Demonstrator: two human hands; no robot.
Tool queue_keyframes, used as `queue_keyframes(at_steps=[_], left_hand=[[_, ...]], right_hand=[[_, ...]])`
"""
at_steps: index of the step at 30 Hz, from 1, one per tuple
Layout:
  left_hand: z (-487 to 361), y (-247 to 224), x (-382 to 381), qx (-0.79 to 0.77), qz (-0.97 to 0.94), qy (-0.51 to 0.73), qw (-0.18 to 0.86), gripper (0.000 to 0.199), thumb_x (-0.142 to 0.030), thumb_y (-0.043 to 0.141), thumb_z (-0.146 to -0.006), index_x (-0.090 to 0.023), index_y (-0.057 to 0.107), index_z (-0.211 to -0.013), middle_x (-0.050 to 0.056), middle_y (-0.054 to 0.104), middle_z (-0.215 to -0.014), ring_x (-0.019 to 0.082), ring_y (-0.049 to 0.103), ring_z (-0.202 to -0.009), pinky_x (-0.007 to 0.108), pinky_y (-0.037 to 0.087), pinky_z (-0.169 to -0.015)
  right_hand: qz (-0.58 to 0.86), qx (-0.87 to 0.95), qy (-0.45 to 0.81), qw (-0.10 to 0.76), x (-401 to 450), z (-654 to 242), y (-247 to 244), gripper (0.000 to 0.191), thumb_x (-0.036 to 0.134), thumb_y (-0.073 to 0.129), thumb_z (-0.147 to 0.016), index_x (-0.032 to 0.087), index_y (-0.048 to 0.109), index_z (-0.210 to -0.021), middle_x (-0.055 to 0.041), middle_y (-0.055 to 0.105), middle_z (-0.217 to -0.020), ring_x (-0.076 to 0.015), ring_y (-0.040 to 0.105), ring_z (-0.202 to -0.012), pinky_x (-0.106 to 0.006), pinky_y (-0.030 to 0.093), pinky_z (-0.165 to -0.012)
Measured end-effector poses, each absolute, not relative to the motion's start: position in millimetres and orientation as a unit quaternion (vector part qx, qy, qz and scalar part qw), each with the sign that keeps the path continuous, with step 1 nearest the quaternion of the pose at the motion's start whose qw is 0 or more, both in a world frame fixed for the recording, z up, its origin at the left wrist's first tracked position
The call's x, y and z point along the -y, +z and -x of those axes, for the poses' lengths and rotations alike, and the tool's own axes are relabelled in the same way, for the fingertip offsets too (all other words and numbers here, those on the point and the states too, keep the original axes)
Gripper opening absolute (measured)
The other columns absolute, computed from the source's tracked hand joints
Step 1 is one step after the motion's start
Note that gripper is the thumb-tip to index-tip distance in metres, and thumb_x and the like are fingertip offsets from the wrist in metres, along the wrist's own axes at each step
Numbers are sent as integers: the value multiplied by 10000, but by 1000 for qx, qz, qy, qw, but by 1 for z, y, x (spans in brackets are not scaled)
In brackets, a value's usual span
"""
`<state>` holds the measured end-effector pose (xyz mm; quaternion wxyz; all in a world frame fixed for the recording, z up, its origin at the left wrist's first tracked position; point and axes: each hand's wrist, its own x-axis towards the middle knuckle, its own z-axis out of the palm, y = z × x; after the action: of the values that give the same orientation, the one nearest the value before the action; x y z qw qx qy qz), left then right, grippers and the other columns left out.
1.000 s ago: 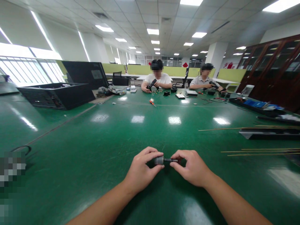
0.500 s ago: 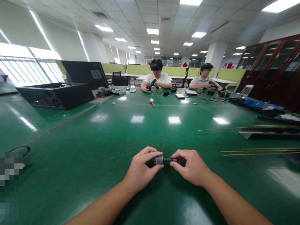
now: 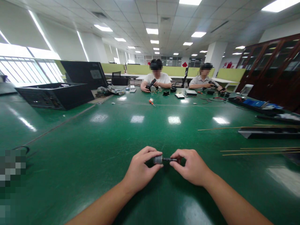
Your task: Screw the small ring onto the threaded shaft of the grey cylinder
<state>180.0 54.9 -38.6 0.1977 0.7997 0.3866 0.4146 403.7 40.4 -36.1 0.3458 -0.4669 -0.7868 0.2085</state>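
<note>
A small motor (image 3: 157, 160), seen as a grey cylinder with a thin dark shaft (image 3: 167, 159) out of its right end, lies level just above the green tabletop (image 3: 103, 175). My left hand (image 3: 140, 168) is closed round the grey body, thumb below and fingers on top. At the other end, my right hand (image 3: 191, 167) pinches the tip of the shaft between thumb and fingers. The fingertips cover parts of both ends. A short length of shaft shows between my two hands.
Thin brass-coloured rods (image 3: 248, 153) and a dark metal channel (image 3: 264, 133) lie on the right. A black computer case (image 3: 55, 97) stands at left. An orange screwdriver (image 3: 151, 102) rests farther off. Two people (image 3: 161, 78) work across the table among small parts.
Both hands keep their hold on the motor and its shaft. The whole view has shifted very slightly; nothing else visibly differs.
</note>
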Motion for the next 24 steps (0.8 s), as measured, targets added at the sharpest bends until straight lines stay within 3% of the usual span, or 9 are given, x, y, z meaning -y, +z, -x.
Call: queue_keyframes(at_steps=[13,24], left_hand=[[-180,-39,-56,-389,-800,412,197,344,-94,784,-727,-260,734,-1024,8,670,-980,153,644,-905,263,514,-818],[-179,-38,-57,-398,-795,415,197,352,-96,786,-723,-259,735,-1032,15,675,-979,163,647,-901,280,517,-817]], right_hand=[[473,754,287,355,-42,-404,-34,53,211,675,-818,197,723,-836,1,710,-731,-158,643,-690,-255,441,-659],[486,755,263,354,-42,-405,-33,70,232,657,-829,192,714,-831,-4,695,-708,-158,640,-669,-252,442,-631]])
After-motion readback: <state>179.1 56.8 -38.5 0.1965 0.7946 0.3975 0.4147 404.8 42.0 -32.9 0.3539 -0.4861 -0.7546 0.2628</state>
